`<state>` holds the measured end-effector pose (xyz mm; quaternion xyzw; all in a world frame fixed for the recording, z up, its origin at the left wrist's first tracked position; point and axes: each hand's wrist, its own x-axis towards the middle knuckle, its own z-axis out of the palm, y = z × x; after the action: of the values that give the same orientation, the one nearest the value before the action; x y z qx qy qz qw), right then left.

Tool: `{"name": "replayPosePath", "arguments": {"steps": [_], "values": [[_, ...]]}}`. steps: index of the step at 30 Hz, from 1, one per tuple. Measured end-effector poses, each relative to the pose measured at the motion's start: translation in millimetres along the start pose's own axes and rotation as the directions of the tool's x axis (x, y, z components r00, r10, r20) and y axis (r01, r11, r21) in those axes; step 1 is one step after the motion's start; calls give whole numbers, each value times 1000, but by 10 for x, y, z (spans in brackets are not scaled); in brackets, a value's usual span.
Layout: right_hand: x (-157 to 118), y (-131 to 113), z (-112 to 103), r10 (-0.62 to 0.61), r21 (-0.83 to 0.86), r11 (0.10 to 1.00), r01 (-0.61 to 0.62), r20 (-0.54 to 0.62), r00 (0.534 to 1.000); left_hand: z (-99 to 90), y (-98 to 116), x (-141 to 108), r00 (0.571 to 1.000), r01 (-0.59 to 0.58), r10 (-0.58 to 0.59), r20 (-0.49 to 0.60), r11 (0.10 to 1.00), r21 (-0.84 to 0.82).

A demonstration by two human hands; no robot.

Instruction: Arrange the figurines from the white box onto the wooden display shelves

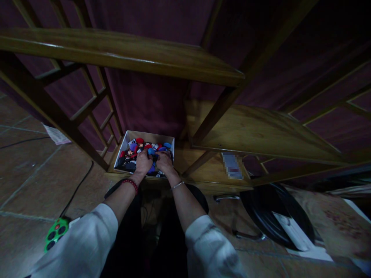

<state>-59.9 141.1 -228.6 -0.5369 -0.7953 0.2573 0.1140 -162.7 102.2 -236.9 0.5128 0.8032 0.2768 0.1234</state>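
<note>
An open white cardboard box (121, 151) holds a jumble of small figure-like pieces (131, 152) in red, blue, purple, black and white. Both my hands reach down into it. My left hand (143, 162), with a red bead bracelet at the wrist, has its fingers bent into the pile beside a small blue piece (151, 151). To the right of that piece is my right hand (164, 161), a thin silver bangle on its wrist, its fingers curled in among the pieces. Both hands look closed; what lies in their fingers is too small and dark to make out.
The box rests on a low wooden shelf (199, 164), with wooden beams (124, 54) overhead. A blurred flat card-like item (232, 166) lies further right. On the floor are a green power strip (56, 233) with its cable at left and a round black stool seat (275, 212) at right.
</note>
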Motion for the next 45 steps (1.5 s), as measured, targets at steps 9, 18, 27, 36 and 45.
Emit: {"name": "replayPosePath", "arguments": {"steps": [9,18,27,36,45], "values": [[11,3,4,14,-138,990,-13,4,1000,-14,36,-19,1000,-5,3,27,998,59],[73,11,-4,45,-145,988,-46,-8,999,-19,21,-12,999,3,-4,42,1000,20],[59,-71,-36,8,-291,957,11,66,998,-29,-12,15,994,99,-88,69,977,-188],[86,-90,-47,40,-311,950,1,126,991,-70,-16,36,983,175,-156,96,954,-243],[86,-26,-53,3,-246,969,24,108,994,-90,-4,32,980,192,-173,93,948,-254]]}}
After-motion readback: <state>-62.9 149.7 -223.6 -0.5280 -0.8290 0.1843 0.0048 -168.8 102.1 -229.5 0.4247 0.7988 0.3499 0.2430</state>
